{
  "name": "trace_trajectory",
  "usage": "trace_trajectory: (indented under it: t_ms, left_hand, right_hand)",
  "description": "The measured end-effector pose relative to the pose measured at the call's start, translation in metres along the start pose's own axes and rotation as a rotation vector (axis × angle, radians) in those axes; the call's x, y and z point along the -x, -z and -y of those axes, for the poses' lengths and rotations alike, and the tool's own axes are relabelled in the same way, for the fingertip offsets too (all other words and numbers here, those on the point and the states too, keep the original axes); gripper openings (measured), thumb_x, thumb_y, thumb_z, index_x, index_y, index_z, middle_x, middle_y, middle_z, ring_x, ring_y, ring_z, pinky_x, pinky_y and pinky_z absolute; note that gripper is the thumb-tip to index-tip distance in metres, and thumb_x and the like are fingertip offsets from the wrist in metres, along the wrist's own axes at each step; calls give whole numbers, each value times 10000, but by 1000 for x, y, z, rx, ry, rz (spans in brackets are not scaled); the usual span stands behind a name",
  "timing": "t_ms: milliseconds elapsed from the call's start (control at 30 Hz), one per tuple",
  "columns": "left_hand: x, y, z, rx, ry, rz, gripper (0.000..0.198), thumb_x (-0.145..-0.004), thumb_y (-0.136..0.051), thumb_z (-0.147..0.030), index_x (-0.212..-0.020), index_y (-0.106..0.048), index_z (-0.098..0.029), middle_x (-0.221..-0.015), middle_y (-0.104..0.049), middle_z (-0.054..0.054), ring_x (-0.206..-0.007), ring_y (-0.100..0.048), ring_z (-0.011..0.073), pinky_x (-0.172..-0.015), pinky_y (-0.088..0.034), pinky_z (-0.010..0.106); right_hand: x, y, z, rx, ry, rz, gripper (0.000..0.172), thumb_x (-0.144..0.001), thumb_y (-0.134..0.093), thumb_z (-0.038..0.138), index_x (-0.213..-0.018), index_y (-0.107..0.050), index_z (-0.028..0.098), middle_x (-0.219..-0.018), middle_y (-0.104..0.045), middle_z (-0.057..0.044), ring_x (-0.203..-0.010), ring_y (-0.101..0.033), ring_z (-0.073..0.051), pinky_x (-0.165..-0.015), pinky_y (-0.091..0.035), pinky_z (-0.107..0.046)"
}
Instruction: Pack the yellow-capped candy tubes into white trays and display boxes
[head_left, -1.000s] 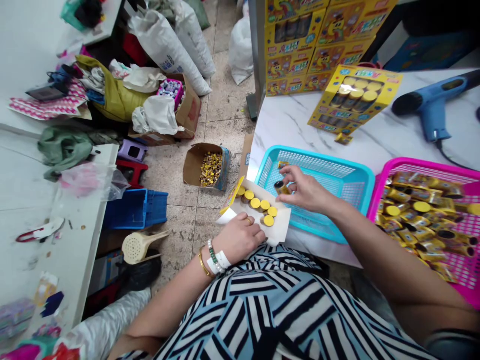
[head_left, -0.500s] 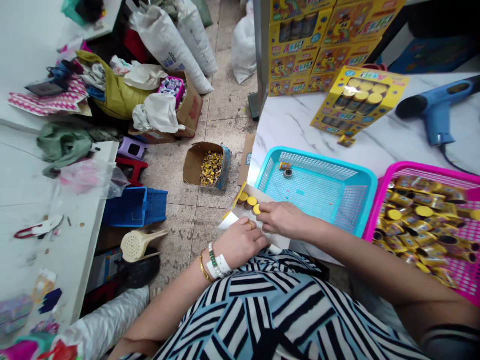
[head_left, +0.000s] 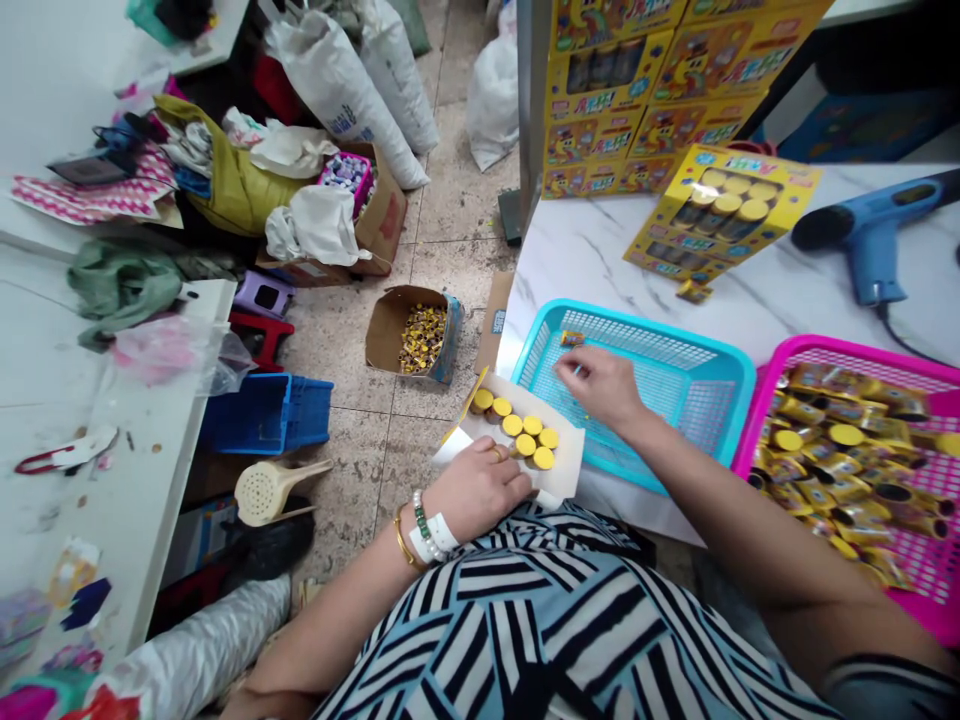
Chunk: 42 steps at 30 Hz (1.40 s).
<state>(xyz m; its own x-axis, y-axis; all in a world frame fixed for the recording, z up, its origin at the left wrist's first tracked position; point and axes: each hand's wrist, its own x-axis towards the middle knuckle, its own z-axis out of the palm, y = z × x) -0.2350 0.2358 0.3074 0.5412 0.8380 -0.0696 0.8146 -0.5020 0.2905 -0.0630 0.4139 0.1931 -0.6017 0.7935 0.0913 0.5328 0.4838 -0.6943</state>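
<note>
My left hand (head_left: 476, 488) grips the near edge of an open white carton (head_left: 564, 472) held at my lap, against the table's edge. Several small bottles with yellow caps (head_left: 525, 436) stand in two rows inside it. My right hand (head_left: 601, 385) reaches into the cyan basket (head_left: 742, 362), fingers curled down at its floor; what they pinch is hidden. One small wrapped piece (head_left: 571, 338) lies in the basket's far corner, just beyond the fingertips.
A pink basket (head_left: 847, 348) on the right is full of wrapped bottles (head_left: 832, 462). On the marble table lie a yellow display box (head_left: 720, 212) and a blue heat gun (head_left: 870, 236), with stacked yellow boxes (head_left: 615, 90) behind. A cardboard box (head_left: 412, 332) of small pieces sits on the floor.
My right hand left the carton after setting a bottle in it and moved up and right into the cyan basket. The rows of yellow caps are uncovered. My left hand stayed put.
</note>
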Motion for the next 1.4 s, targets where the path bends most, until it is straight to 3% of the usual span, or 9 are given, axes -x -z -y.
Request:
trace_trajectory:
  t_ms: [100,300,533,633,733,867,1100,1233,1400]
  left_hand:
    - [0,-1,1,-2,17,-1,262,-1021,-431,-240,-826,-592,-173,-729,-614,17,-704,-500,170,-726,-338,342]
    - [-1,-5,2,0,7,3,256,-1022,-424,-242,-845,-595,-172,-735,-611,14,-720,-504,176,-739,-346,348]
    - [-1,-2,3,-7,-9,17,225,-1009,-463,-236,-863,-619,-166,-733,-625,23,-715,-515,170,-728,-355,352]
    - [-4,-4,3,1,-36,5,200,-1003,-481,-231,-912,-647,-166,-754,-641,25,-715,-521,167,-721,-367,347]
    - [-9,-5,2,12,-68,-1,164,-987,-510,-208,-993,-670,-172,-784,-662,32,-791,-550,182,-779,-397,352]
    - [-10,-3,0,9,-67,11,148,-973,-536,-210,-979,-681,-179,-774,-660,30,-805,-553,190,-804,-408,357]
    - [-2,-2,1,-2,-34,12,169,-983,-516,-223,-861,-619,-168,-730,-623,13,-716,-515,173,-740,-378,346]
    - [-2,-5,1,0,-42,19,180,-992,-497,-224,-858,-605,-173,-726,-615,9,-723,-509,172,-752,-375,344]
    - [-2,-7,0,-9,-54,24,183,-994,-496,-223,-853,-601,-174,-734,-621,15,-739,-519,175,-756,-368,351]
  right_hand:
    - [-18,-25,-55,45,-255,-132,146,-818,-587,269,-915,-663,189,-959,-690,-108,-877,-608,-236,-800,-490,-380]
    - [-23,-65,-81,-87,-194,-142,232,-769,-610,275,-984,-636,191,-1039,-701,-101,-971,-616,-253,-924,-481,-442]
    - [-15,0,-8,-619,-163,126,489,-847,-602,458,-1282,-569,236,-1026,-661,-46,-776,-645,-164,-601,-514,-284]
    - [-5,23,41,-379,172,312,518,-825,-686,381,-1304,-539,249,-1067,-689,-33,-863,-639,-161,-667,-485,-262]
    - [5,17,80,-38,458,498,175,-889,-618,281,-1047,-647,211,-970,-715,-44,-897,-603,-181,-698,-445,-281]
    - [10,4,89,157,600,587,134,-927,-574,246,-893,-683,177,-900,-713,-76,-876,-568,-196,-660,-403,-293]
    - [-31,-6,-4,10,-122,55,196,-939,-553,293,-956,-686,149,-951,-711,-78,-829,-570,-160,-783,-410,-296]
    - [-58,-35,-44,36,-235,52,179,-814,-674,156,-987,-649,118,-1014,-685,-118,-913,-510,-178,-813,-383,-308]
    - [-62,-46,-44,-70,-284,110,194,-723,-693,86,-879,-601,157,-849,-676,-42,-820,-533,-150,-773,-414,-291]
